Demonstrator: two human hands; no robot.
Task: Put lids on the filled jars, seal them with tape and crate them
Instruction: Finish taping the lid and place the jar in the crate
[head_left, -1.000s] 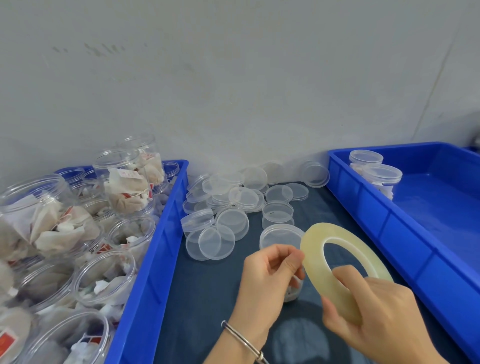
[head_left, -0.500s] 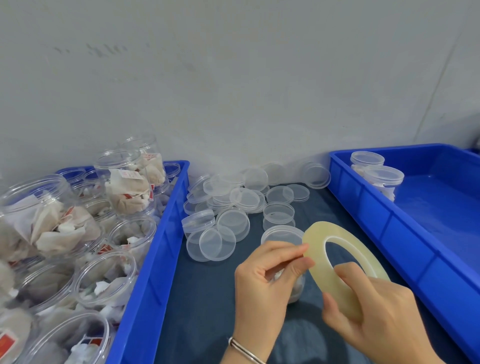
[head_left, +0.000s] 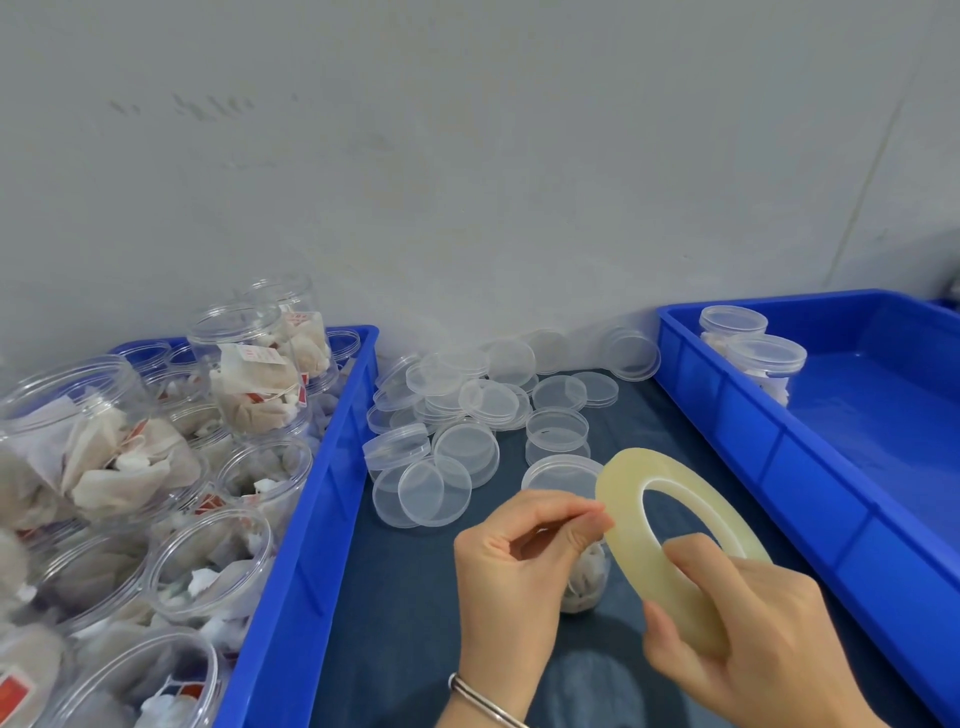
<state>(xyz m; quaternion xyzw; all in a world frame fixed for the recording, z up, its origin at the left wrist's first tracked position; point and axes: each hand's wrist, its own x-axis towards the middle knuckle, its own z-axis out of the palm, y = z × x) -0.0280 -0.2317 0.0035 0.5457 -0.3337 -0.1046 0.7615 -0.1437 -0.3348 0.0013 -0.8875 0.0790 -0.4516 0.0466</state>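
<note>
While the right hand (head_left: 748, 639) grips the tape roll (head_left: 675, 540) on edge, the left hand (head_left: 519, 561) pinches at its rim, directly above the lidded jar (head_left: 563, 475).

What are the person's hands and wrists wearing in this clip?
Both hands are bare, with no gloves or rings visible. The left hand has a thin silver bangle round its wrist. The right hand shows nothing worn as far as the frame reaches. No sleeves are in view.
</note>
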